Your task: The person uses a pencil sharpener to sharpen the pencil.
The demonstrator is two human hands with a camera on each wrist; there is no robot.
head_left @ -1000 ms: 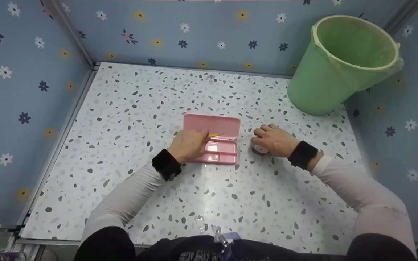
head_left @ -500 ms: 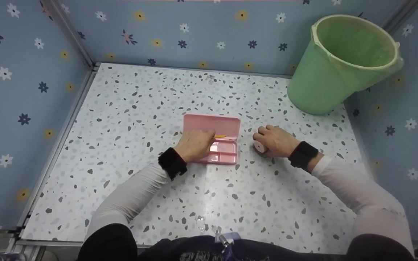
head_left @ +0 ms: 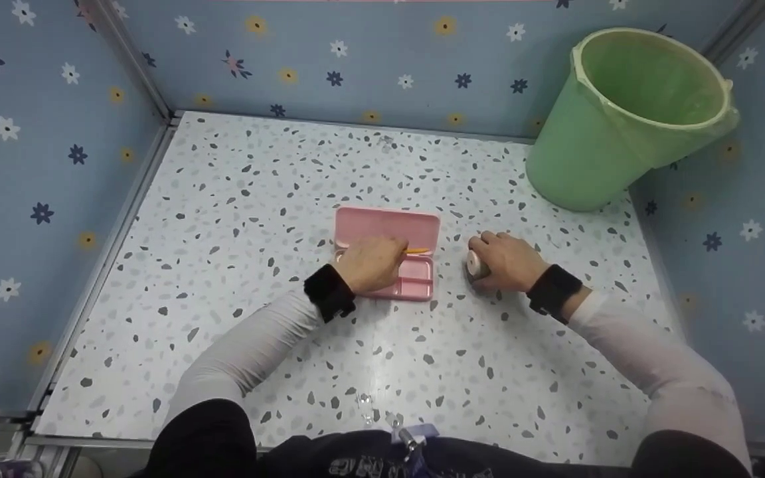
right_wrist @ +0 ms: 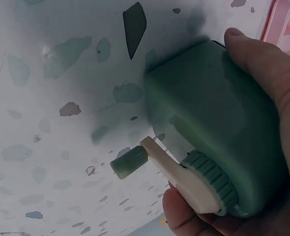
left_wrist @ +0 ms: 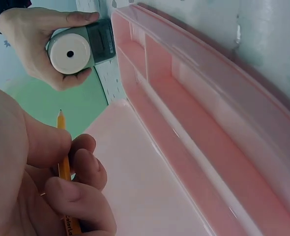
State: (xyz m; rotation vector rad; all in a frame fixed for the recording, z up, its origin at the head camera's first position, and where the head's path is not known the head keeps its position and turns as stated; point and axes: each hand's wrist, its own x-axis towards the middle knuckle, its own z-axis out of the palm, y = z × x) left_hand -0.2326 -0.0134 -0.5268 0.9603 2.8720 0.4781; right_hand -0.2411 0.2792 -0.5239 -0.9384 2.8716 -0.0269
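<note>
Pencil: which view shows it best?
Left wrist. The pencil looks largest there, with its tip and some lettering visible. Head shows just its front end, small; right wrist shows none of it.

I pinched a yellow pencil (left_wrist: 64,168) in my left hand (left_wrist: 39,150), its tip apart from the white-faced sharpener (left_wrist: 81,51) gripped in my right hand (left_wrist: 29,44). Beside them, a pink case (left_wrist: 199,113) lay open, showing its divided compartments.

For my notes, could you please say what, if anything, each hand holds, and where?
Left hand: a pencil, by its shaft; right hand: a sharpener, around its body.
</note>
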